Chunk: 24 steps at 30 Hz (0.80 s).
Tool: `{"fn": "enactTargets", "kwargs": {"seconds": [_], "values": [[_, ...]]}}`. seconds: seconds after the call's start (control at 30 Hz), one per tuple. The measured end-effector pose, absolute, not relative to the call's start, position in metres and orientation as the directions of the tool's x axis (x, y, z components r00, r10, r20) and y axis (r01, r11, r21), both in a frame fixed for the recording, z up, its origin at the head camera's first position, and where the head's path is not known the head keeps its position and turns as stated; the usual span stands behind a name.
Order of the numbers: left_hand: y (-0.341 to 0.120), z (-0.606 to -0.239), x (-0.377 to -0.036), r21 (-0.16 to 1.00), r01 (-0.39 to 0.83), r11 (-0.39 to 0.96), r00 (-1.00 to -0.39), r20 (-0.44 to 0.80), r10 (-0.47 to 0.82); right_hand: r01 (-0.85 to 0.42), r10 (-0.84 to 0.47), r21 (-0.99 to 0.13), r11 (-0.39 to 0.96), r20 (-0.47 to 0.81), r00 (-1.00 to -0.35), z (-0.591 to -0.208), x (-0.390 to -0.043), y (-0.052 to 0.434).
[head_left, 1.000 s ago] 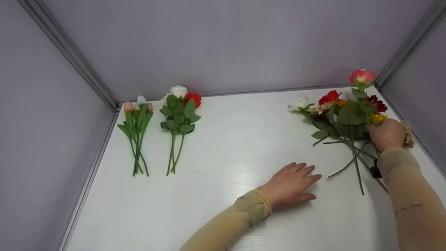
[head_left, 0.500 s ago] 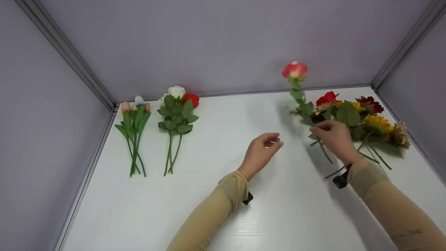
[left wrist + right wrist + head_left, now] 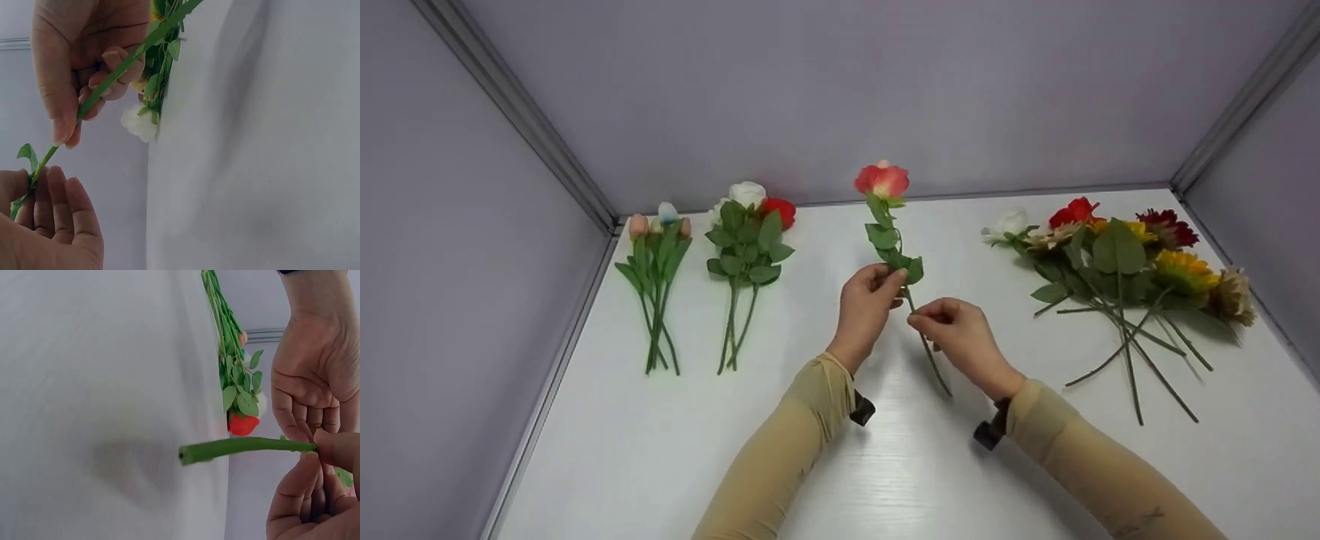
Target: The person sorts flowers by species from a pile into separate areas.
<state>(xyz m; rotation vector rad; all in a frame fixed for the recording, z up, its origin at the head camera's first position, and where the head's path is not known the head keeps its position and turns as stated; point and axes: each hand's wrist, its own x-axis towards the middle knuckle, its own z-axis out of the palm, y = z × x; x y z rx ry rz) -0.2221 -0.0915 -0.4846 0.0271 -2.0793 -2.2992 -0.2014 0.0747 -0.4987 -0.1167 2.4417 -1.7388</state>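
A pink artificial rose (image 3: 883, 181) with a leafy green stem is held up over the middle of the table, its bloom toward the back wall. Just under the leaves, my left hand (image 3: 866, 311) pinches the stem between thumb and fingers. Lower down, my right hand (image 3: 964, 341) pinches the same stem with thumb and forefinger. The stem's cut end (image 3: 185, 455) points toward the camera in the right wrist view. Both pinches also show in the left wrist view, where the stem (image 3: 121, 70) runs diagonally past the right hand and the bloom is out of sight.
At the left lie a bunch of tulips (image 3: 656, 277) and a bunch of white and red roses (image 3: 746, 247). A mixed pile of flowers (image 3: 1117, 255) with crossed stems lies at the right. Grey walls (image 3: 840, 90) enclose the white table (image 3: 585, 450).
The right hand has carried the pink rose leftward from the pile to the table's middle. The left hand has lifted off the table, moved left and taken hold of the stem.
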Motion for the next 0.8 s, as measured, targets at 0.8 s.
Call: {"fn": "enactTargets", "kwargs": {"seconds": [0.8], "values": [[-0.126,-0.49,-0.218,0.987,-0.08,-0.143,-0.997,-0.076,0.032,0.134,-0.331,-0.965,0.227,-0.205,-0.921,-0.53,-0.155,0.049]]}}
